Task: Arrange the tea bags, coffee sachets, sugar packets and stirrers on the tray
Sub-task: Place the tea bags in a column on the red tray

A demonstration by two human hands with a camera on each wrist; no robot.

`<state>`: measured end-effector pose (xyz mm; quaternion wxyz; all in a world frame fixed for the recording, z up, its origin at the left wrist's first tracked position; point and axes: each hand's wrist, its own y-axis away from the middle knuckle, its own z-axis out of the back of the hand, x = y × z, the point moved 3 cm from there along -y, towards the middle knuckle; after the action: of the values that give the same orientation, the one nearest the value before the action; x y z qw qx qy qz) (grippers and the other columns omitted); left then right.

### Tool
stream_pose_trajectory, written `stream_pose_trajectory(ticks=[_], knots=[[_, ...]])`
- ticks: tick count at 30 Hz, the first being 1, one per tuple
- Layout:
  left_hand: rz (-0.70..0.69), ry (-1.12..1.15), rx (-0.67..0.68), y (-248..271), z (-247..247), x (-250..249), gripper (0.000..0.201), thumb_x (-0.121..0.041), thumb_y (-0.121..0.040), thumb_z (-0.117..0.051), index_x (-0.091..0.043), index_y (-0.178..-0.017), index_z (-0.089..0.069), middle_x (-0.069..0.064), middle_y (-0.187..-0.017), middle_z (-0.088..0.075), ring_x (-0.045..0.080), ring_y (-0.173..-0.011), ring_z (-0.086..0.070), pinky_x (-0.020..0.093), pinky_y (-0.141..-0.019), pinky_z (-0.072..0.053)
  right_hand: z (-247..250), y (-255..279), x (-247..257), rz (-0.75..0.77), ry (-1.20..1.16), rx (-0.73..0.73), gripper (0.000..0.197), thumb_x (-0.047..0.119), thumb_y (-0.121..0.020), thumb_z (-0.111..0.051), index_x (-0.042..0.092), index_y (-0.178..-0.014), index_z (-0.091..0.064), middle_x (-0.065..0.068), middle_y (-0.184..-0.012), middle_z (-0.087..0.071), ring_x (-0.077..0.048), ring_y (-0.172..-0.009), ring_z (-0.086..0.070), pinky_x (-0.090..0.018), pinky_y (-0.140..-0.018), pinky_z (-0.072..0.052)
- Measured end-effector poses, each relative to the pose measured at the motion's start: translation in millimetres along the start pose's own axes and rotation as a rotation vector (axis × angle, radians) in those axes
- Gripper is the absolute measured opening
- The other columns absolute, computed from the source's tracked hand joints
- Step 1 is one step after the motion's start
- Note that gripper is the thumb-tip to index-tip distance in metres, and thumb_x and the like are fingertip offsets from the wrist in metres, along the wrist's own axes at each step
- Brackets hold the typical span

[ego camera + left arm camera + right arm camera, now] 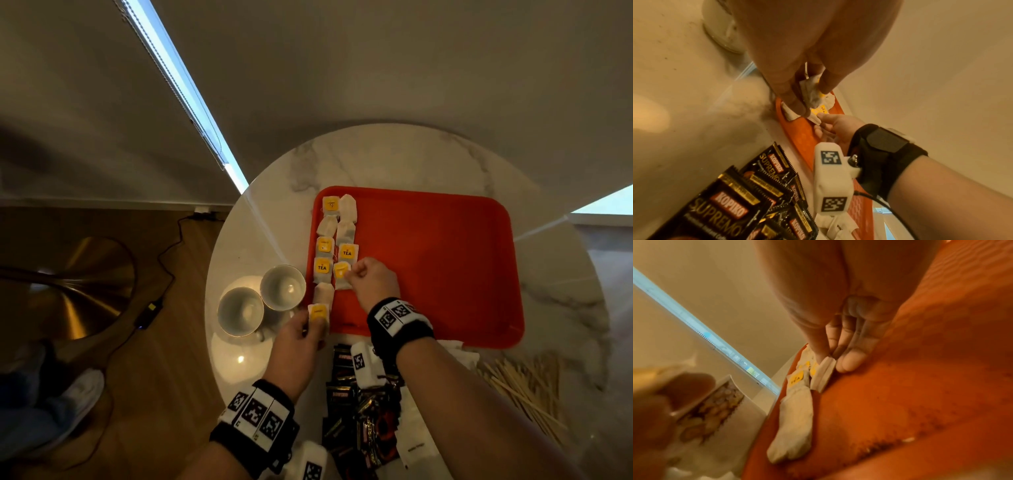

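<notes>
Round marble table (394, 157), pale and glossy, carrying everything. On it a red tray (445, 260), mostly bare, with tea bags (346, 233) laid in two columns down its left side. Left of the tray, touching each other, two white cups (262, 299). Near the front edge of the table, still off the tray: a heap of dark coffee sachets (356, 407), a few white packets (416, 448) (sugar, presumably) among them, and a loose spread of wooden stirrers (527, 387) to the right.

Left hand (298, 346) at the tray's near left corner, thumb and fingertips closed on a yellow-tagged tea bag (318, 315), held at the foot of the left column. Right hand (373, 282) over the tray, fingers bunched, thumb and forefinger pinching the bottom bag of the right column (341, 274) by its paper edge.

Risks from here, as a judgement only:
- Strings and tags lying close together in the columns; lifting or nudging one bag likely to drag a neighbour out of line.
- Left-hand bag sitting right at the tray's rim; released too early, liable to end half on the lip or on the table.
- Thin paper pinched hard; possible to crease or tear.
- Left wrist close to the cups; a careless sweep enough to knock them.
- Forearms passing over the sachet heap; easy to scatter it.
</notes>
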<state>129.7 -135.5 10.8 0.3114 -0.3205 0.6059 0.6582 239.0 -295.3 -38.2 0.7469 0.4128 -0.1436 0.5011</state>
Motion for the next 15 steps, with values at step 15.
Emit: stream_pose_trajectory(ticks=[15], knots=[[0.031,0.075,-0.073,-22,-36,1,0.012,-0.021,-0.096,-0.067,-0.016,-0.107,-0.066,0.007,-0.099,-0.076,0.027,-0.095,-0.073,0.055,-0.089,-0.058,33,79,-6,0.048,-0.257,0.302,0.010,0.027,-0.095,-0.069,0.020,-0.101,-0.068,0.001,-0.089,-0.073,-0.006,-0.074,-0.071,-0.022,-0.070,-0.059]])
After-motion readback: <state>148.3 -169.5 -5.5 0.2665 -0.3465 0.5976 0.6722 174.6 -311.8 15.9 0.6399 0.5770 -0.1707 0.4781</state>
